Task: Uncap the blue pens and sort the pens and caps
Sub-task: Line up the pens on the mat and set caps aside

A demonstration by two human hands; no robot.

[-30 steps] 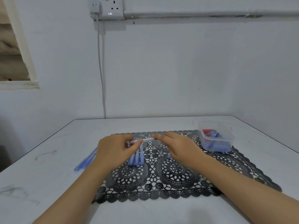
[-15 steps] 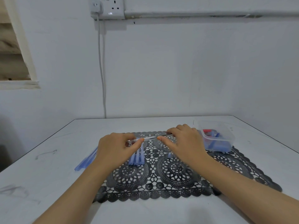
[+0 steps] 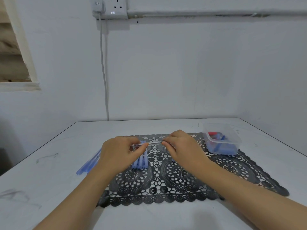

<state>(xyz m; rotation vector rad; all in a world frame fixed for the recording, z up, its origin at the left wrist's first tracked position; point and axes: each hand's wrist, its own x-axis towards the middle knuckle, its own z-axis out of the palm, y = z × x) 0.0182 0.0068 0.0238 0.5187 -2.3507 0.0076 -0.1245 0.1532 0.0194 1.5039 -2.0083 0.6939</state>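
One wide-angle view is taken from the person's head and is aimed forward and down over the white table (image 3: 49, 188) toward the wall (image 3: 182, 72). The left hand (image 3: 119, 152) and right hand (image 3: 182, 148) are framed near, at mid-picture; the wall socket (image 3: 114, 7) is cut by the top edge of the frame.
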